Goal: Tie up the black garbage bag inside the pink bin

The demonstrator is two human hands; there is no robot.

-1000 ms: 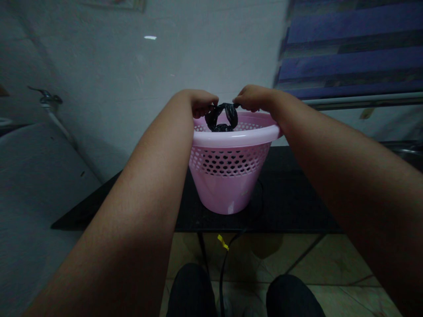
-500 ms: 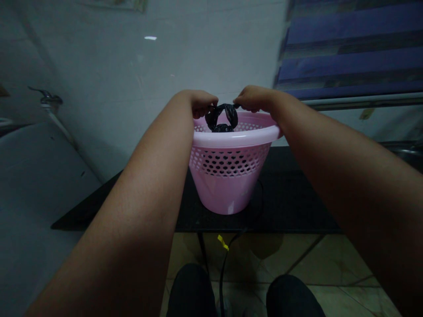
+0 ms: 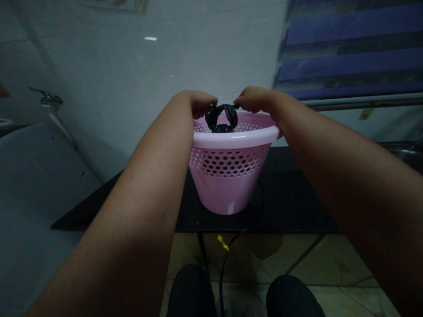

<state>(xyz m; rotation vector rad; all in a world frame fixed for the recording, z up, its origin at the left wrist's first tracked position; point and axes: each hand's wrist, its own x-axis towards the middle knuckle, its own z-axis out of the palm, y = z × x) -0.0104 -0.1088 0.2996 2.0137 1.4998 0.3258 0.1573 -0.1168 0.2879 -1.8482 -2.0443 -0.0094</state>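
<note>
A pink plastic basket (image 3: 231, 176) with a perforated upper wall stands on a black table (image 3: 291, 198). Over its far rim hangs a crumpled black plastic bag (image 3: 222, 118), pulled between both my hands. My left hand (image 3: 198, 102) is closed, pinching the bag's left end. My right hand (image 3: 253, 98) is closed on the bag's right end. Both hands hover just above the basket's mouth, knuckles toward me, so the fingertips are mostly hidden.
A pale wall stands behind the table, with a tap (image 3: 48, 97) at the left and a striped blind (image 3: 350, 48) at the upper right. Below the table edge are a dark cable with a yellow tag (image 3: 223, 243), tiled floor and my knees (image 3: 191, 290).
</note>
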